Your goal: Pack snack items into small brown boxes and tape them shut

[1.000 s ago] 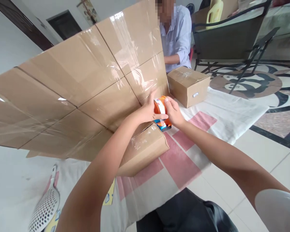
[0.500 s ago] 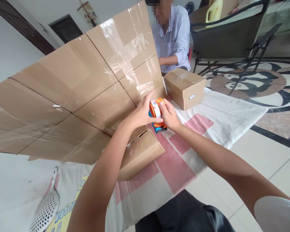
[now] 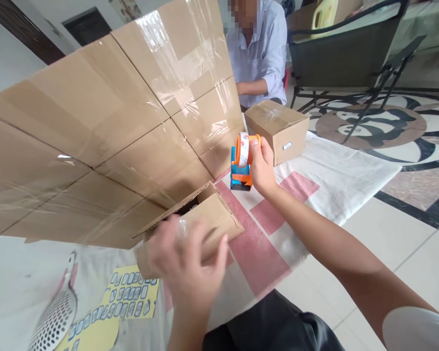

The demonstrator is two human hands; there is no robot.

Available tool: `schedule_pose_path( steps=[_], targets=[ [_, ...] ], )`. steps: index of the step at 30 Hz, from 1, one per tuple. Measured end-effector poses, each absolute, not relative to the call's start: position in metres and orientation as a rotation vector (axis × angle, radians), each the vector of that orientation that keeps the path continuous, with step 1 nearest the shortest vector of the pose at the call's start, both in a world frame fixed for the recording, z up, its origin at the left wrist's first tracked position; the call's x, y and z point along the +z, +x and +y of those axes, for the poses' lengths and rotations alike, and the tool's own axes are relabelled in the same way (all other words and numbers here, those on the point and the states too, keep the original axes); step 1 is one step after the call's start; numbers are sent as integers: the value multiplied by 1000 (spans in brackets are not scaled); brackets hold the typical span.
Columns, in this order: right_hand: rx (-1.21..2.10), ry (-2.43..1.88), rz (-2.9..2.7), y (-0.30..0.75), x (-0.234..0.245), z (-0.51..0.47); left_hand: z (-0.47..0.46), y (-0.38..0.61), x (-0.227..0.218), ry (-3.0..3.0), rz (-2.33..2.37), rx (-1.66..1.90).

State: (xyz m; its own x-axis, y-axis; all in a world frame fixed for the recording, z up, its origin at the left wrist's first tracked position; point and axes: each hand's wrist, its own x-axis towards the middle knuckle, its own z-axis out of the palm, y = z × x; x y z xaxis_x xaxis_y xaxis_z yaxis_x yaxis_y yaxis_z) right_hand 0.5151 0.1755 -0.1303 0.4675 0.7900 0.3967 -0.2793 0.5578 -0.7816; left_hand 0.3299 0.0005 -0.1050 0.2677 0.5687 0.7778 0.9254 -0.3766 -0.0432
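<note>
My right hand (image 3: 263, 163) grips an orange and blue tape dispenser (image 3: 240, 168) with a white printed band around its orange wheel, thumb pressed on the wheel's side. My left hand (image 3: 188, 261), blurred by motion, has its fingers spread over the near cardboard box (image 3: 214, 214). Whether those fingers touch the box I cannot tell. Its top gapes along the far side, with one flap raised and a dark slit showing. A bit of clear tape glints on the top near my left fingers.
A tall taped cardboard panel (image 3: 131, 136) stands behind the box. Another closed carton (image 3: 278, 129) sits farther back. On the cloth (image 3: 336, 170) at left lie a white skimmer (image 3: 56, 314) and yellow sticker sheets (image 3: 131, 292). A person (image 3: 259, 58) sits across; a folding chair (image 3: 344, 58) stands right.
My left hand has left the tape dispenser and moved down-left to the box. My right hand still holds the dispenser. The box's far flap now stands up, opening a wider gap.
</note>
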Motion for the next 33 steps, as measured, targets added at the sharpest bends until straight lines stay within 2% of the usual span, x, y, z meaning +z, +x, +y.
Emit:
schedule_pose_path(
  steps=[3,5,10,14,17,20,22,26,29,33],
  targets=[
    [670,-738,-848,515,-132,177,5,298,-105,-2006,-1799,-490],
    [653,-746,-853,515,-133,179,9,283,-101,-2100,-1886,-278],
    [672,-773,-866,511,-135,179,31,274,-102,-2102,-1933,-269],
    [674,-718,-876,510,-135,177,42,298,-112,-2093,-1781,-680],
    [646,-673,-917,511,-135,174,45,337,-124,-2489,-1623,-1206],
    [574,-683,-1005,513,-136,168,59,371,-137,-2754,-1885,-1700],
    [544,-709,-1084,513,-136,163,75,381,-144,-2786,-2091,-1903],
    [589,-769,-1232,509,-141,153,96,376,-157,-2797,-2323,-2227],
    [624,-906,-1323,505,-147,151,99,368,-165,-2866,-2511,-2293],
    [554,-1007,-1355,500,-154,159,97,368,-177,-2907,-2400,-2392]
  ],
)
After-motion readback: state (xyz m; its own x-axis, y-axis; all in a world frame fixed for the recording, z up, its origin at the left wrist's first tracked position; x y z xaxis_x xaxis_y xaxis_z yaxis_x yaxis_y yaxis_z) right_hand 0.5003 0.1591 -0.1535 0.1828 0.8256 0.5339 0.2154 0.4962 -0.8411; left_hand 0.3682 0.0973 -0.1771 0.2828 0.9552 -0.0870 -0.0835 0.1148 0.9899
